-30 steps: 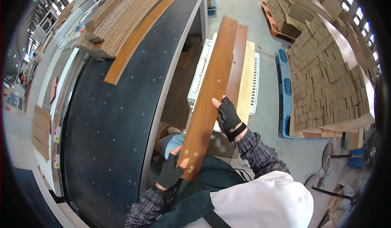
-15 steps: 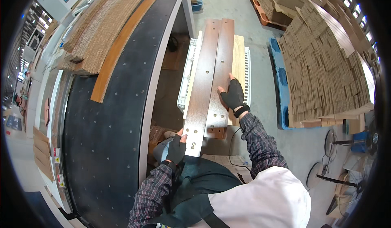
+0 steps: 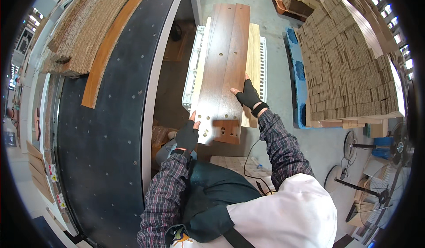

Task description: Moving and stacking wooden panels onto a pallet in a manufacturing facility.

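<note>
Two long brown wood-grain boards with drilled holes lie side by side in front of me, the left board (image 3: pixel 212 75) against the right board (image 3: pixel 236 66). My left hand (image 3: pixel 187 135), in a black fingerless glove, holds the near left edge of the left board, with the fingertips at its rim. My right hand (image 3: pixel 249 95), gloved alike, grips the outer edge of the right board. Its thumb lies on the top face and its index finger runs along the side. Below them are paler wood-grain boards (image 3: pixel 253 71) on a white plastic base (image 3: pixel 263 62).
A black worktable (image 3: pixel 119 97) with small studs runs along my left, bearing stacked chipboard strips (image 3: pixel 95 26) and an orange-brown strip (image 3: pixel 104 62). To the right, a tall stack of boards (image 3: pixel 345 62) stands on a blue pallet (image 3: pixel 297 71). Fans (image 3: pixel 349 144) stand at lower right.
The left board has slid away from me and its gap to the right board has closed, so their ends nearly line up. My left hand moved forward with it. The whole view has shifted slightly.
</note>
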A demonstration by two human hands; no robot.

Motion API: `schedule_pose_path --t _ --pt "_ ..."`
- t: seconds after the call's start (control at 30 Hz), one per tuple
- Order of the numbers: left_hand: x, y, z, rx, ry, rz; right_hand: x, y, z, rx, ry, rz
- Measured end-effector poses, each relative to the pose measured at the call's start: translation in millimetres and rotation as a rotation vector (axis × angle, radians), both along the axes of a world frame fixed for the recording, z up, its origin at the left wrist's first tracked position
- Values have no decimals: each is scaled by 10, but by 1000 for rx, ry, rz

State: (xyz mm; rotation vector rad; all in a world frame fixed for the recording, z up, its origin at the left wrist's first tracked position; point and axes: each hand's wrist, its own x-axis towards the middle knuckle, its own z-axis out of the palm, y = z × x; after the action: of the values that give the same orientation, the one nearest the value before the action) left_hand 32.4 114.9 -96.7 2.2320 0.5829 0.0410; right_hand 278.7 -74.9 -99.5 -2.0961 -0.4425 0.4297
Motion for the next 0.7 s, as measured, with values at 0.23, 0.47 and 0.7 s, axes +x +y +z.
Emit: schedule_pose_path --t 0.23,0.47,0.7 --pt "-49 -59 225 -184 22 -270 68 -59 120 5 95 38" --pt "-91 -98 441 -119 232 -245 96 3 156 14 85 43" --pt "-84 -130 348 -84 263 -200 159 101 -74 40 41 -22"
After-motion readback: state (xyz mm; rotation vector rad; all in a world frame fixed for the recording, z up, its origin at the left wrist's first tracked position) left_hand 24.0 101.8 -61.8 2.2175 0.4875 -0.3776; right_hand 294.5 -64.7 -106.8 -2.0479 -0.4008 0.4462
